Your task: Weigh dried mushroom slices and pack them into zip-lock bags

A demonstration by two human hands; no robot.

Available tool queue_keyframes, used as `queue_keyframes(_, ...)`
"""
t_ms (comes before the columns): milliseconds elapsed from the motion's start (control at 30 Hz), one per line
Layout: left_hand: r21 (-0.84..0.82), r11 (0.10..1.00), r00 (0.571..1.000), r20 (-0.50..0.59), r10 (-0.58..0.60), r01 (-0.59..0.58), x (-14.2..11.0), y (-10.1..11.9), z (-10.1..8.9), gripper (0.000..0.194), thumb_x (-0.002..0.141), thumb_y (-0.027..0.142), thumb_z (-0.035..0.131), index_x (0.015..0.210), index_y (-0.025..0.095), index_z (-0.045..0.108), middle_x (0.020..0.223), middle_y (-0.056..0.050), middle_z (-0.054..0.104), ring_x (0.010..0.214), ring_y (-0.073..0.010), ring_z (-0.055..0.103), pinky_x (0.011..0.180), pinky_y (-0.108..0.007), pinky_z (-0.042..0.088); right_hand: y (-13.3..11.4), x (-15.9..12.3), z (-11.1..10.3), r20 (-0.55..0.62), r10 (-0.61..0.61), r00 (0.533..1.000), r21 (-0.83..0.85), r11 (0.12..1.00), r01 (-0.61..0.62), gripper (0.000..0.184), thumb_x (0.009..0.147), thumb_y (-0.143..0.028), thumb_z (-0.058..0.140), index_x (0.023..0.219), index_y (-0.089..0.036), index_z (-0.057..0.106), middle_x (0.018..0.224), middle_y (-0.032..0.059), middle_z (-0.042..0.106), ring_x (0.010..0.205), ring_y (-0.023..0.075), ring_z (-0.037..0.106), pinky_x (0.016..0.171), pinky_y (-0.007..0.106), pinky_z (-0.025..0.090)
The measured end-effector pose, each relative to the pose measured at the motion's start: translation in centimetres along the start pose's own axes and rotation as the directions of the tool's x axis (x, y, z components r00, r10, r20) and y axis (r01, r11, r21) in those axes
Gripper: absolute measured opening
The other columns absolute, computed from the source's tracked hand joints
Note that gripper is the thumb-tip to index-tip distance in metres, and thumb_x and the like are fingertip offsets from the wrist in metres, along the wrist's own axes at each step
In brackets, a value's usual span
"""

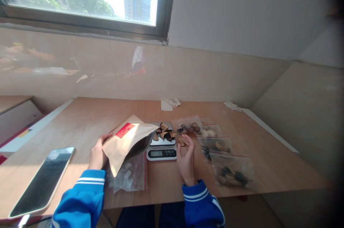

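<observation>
My left hand (pixel 98 152) is closed on the side of a kraft paper bag (pixel 122 147) with a red label, tilted so its dark mouth faces right. Beside that mouth stands a small digital kitchen scale (pixel 161 153). Several brown, dark-edged dried slices (pixel 163 134) lie on its plate; the display figures are too small to read. At the scale's right edge, my right hand (pixel 187 158) pinches a brown dried slice (pixel 181 141) between thumb and fingers. The bag's inside is mostly hidden.
Zip bags with dried pieces (pixel 232 176) lie to the right, and clear plastic bags (pixel 129 176) under the paper bag. A phone (pixel 44 177) with a plugged cable lies at left. Crumpled tissue (pixel 174 103) sits by the tiled wall (pixel 193 77), below a window.
</observation>
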State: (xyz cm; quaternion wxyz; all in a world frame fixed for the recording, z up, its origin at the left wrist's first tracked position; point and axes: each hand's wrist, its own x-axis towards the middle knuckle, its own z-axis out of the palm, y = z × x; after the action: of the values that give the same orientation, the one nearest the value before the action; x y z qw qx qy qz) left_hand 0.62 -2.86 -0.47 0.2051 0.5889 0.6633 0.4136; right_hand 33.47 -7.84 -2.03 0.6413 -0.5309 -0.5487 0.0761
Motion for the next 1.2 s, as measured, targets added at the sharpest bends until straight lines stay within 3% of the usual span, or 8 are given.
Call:
queue_keyframes(100,0.010,1.000,1.000,0.003,-0.003,0.003,0.1,-0.2,0.1,0.042,0.078,0.030,0.048,0.118,0.020,0.055,0.119,-0.009,0.064,0.113,-0.0246,0.059,0.101,-0.037,0.042,-0.3,-0.2,0.5,0.000,-0.025,1.000,0.012,1.000,0.025,0.037,0.089,-0.021,0.055,0.124,-0.019,0.042,0.117,0.0135,0.056,0.101,0.0197,0.061,0.086,0.037,0.053)
queue_keyframes(267,0.045,0.999,1.000,-0.002,0.027,-0.027,0.0,-0.3,0.1,0.042,0.079,0.030,0.048,0.119,0.022,0.054,0.123,-0.008,0.063,0.114,-0.0247,0.059,0.100,-0.037,0.043,-1.0,-0.1,1.1,0.188,-0.201,0.961,-0.104,0.969,0.223,0.020,0.091,-0.013,0.049,0.108,-0.021,0.056,0.104,0.0079,0.065,0.101,0.0194,0.060,0.089,0.037,0.051)
queue_keyframes(467,0.050,0.998,1.000,0.004,0.024,-0.024,-0.2,-0.1,0.0,0.040,0.080,0.029,0.047,0.119,0.022,0.054,0.123,-0.007,0.062,0.113,-0.0248,0.059,0.100,-0.037,0.043,-1.5,0.1,1.3,0.394,-0.277,0.876,-0.139,0.924,0.355,0.034,0.090,-0.005,0.043,0.107,-0.023,0.065,0.111,0.0052,0.069,0.105,0.0197,0.059,0.094,0.041,0.049)
queue_keyframes(767,0.068,0.998,1.000,-0.007,0.012,-0.012,-0.4,0.3,-0.1,0.041,0.079,0.030,0.048,0.119,0.022,0.055,0.122,-0.008,0.063,0.114,-0.0254,0.059,0.099,-0.037,0.045,-1.7,0.0,1.0,0.447,-0.271,0.853,-0.097,0.933,0.347,0.048,0.090,-0.004,0.037,0.130,-0.025,0.055,0.135,0.0083,0.056,0.123,0.0203,0.052,0.102,0.044,0.048)
queue_keyframes(1000,0.064,0.998,1.000,0.010,0.012,-0.012,-0.4,0.5,-0.1,0.042,0.080,0.031,0.048,0.120,0.022,0.054,0.124,-0.008,0.063,0.114,-0.0250,0.059,0.099,-0.037,0.044,-0.7,-0.5,1.7,0.353,-0.210,0.912,-0.193,0.937,0.290,0.034,0.093,-0.012,0.041,0.114,-0.021,0.065,0.113,0.0105,0.062,0.108,0.0206,0.059,0.094,0.038,0.052)
queue_keyframes(1100,0.070,0.997,1.000,0.002,0.018,-0.018,-0.3,0.4,-0.1,0.041,0.080,0.032,0.048,0.119,0.022,0.054,0.124,-0.007,0.063,0.114,-0.0246,0.059,0.099,-0.036,0.045,-0.8,-0.2,1.8,0.351,-0.235,0.906,-0.247,0.910,0.332,0.030,0.092,-0.013,0.044,0.111,-0.022,0.066,0.106,0.0095,0.064,0.103,0.0226,0.059,0.091,0.042,0.052)
queue_keyframes(1200,0.083,0.996,1.000,0.000,0.017,-0.017,-0.3,0.5,-0.1,0.041,0.079,0.032,0.048,0.119,0.023,0.055,0.122,-0.007,0.064,0.113,-0.0249,0.060,0.097,-0.036,0.046,-1.8,0.0,1.5,0.360,-0.264,0.895,-0.252,0.896,0.366,0.035,0.090,-0.011,0.044,0.116,-0.024,0.063,0.114,0.0092,0.063,0.109,0.0240,0.056,0.094,0.046,0.049)
